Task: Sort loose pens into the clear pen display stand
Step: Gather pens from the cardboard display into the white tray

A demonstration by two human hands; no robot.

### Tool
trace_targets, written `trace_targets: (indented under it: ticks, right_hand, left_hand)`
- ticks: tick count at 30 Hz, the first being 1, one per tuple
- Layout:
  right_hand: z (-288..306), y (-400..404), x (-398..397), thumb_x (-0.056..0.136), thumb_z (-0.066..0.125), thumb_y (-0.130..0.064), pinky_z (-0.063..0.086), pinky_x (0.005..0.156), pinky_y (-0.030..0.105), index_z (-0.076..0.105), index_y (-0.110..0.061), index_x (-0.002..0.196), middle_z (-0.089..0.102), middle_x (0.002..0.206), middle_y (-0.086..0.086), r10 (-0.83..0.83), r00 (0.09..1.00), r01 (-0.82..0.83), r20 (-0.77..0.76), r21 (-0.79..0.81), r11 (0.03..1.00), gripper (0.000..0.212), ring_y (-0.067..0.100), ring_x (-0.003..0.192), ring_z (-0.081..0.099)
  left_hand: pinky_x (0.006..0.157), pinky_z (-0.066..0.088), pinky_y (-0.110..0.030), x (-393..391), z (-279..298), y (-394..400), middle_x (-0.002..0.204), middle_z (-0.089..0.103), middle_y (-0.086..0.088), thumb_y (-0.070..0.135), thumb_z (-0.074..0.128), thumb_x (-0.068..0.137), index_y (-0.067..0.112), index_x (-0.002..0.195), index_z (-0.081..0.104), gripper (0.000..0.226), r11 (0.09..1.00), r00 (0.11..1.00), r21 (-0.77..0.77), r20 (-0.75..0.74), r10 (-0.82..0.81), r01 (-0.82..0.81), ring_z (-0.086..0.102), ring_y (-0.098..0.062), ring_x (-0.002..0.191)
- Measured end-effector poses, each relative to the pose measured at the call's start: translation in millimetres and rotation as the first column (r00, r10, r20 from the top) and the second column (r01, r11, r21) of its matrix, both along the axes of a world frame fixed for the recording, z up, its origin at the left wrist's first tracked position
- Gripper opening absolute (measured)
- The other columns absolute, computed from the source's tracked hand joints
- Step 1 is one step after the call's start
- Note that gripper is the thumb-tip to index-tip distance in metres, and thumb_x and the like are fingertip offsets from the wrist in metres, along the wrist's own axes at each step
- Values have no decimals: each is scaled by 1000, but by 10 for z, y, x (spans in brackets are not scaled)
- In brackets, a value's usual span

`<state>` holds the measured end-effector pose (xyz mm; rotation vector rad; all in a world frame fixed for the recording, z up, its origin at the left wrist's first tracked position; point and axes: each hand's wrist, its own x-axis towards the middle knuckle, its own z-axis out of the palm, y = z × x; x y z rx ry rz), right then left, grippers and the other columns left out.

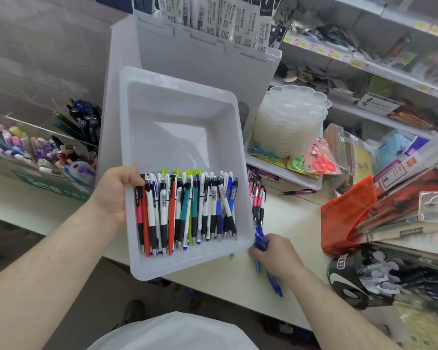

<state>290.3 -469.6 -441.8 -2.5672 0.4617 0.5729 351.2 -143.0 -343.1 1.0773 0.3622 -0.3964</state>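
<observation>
A white plastic tray (pixel 177 122) is tilted toward me, with several loose pens (pixel 185 210) of mixed colours lying side by side at its near end. My left hand (pixel 116 193) grips the tray's left rim, thumb over the edge beside the pens. My right hand (pixel 273 253) is on the counter just right of the tray's near corner, fingers curled round a bunch of blue pens (pixel 261 239). More red and blue pens (pixel 258 200) lie on the counter beside the tray. A clear pen display stand (pixel 48 137) with compartments of pens stands at the left.
Behind the tray rises a white display rack (pixel 208 54) with packaged refills. A stack of clear palettes (pixel 291 120) sits in a tray at the right. An orange pouch (pixel 347 215), packets and a black mask (pixel 349 279) crowd the right; one purple pen (pixel 297 192) lies loose.
</observation>
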Motion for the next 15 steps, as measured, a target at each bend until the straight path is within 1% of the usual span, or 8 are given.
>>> trace_targets:
  ticks: [2, 4, 5, 7, 8, 11, 13, 15]
  right_hand:
    - [-10, -6, 27, 88, 64, -30, 50, 63, 34, 57, -11, 82, 61, 78, 3, 73, 996, -75, -42, -46, 996, 21, 20, 68, 58]
    - [19, -41, 26, 89, 58, -26, 45, 60, 31, 51, -13, 79, 57, 79, 3, 112, 988, -119, -103, -72, 990, 17, 20, 68, 55]
    - [38, -76, 10, 90, 56, -25, 41, 59, 29, 49, -15, 78, 55, 80, 2, 124, 983, -134, -132, -73, 988, 17, 18, 68, 51]
    - [75, -182, -54, 90, 55, -25, 38, 57, 28, 49, -16, 79, 56, 80, 2, 130, 977, -139, -170, -43, 989, 15, 16, 67, 49]
    - [102, -236, -96, 90, 55, -24, 37, 55, 28, 49, -15, 79, 56, 77, 2, 121, 977, -123, -173, -4, 992, 15, 16, 64, 49]
    - [199, -357, -192, 91, 55, -17, 36, 49, 24, 48, -14, 76, 47, 62, 1, -5, 988, 34, -154, 188, 982, 17, 16, 51, 42]
    - [263, -390, -160, 92, 54, -11, 34, 48, 25, 48, -11, 78, 42, 59, 3, -148, 983, 175, -107, 316, 932, 15, 16, 48, 37]
    - [348, -413, -41, 93, 53, -8, 35, 50, 28, 48, -8, 79, 42, 61, 8, -258, 962, 270, -85, 407, 873, 15, 17, 48, 38]
  left_hand:
    - [67, 55, -36, 3, -20, -22, 73, 65, -14, 14, 44, 55, 2, 77, 64, 32, 1000, 1000, -1, -11, 4, -4, 66, -31, 62]
    - [63, 56, -35, 3, -26, -46, 70, 64, -14, 12, 42, 58, 3, 71, 64, 28, 1000, 1000, -5, -17, -6, 6, 65, -30, 60]
    - [63, 56, -35, 4, -25, -51, 68, 64, -13, 12, 41, 59, 3, 72, 63, 28, 1000, 1000, -3, -22, -17, 17, 65, -30, 59]
    - [67, 54, -35, 10, -22, -51, 69, 65, -13, 13, 41, 59, 2, 77, 61, 29, 1000, 999, 2, -32, -28, 29, 65, -30, 60]
    - [70, 53, -36, 15, -25, -40, 71, 65, -14, 15, 43, 57, 1, 79, 61, 32, 1000, 999, 7, -36, -28, 28, 65, -31, 62]
    - [75, 51, -39, 37, -40, -17, 75, 64, -15, 17, 51, 46, 1, 82, 60, 41, 1000, 998, 16, -52, -25, 26, 64, -33, 66]
    - [77, 50, -40, 62, -45, -29, 76, 63, -16, 17, 53, 42, 1, 82, 60, 43, 1000, 998, 17, -54, -24, 25, 63, -34, 67]
    - [78, 50, -41, 84, -48, -52, 77, 62, -16, 17, 56, 38, 2, 81, 59, 46, 1000, 999, 18, -48, -16, 17, 63, -33, 67]
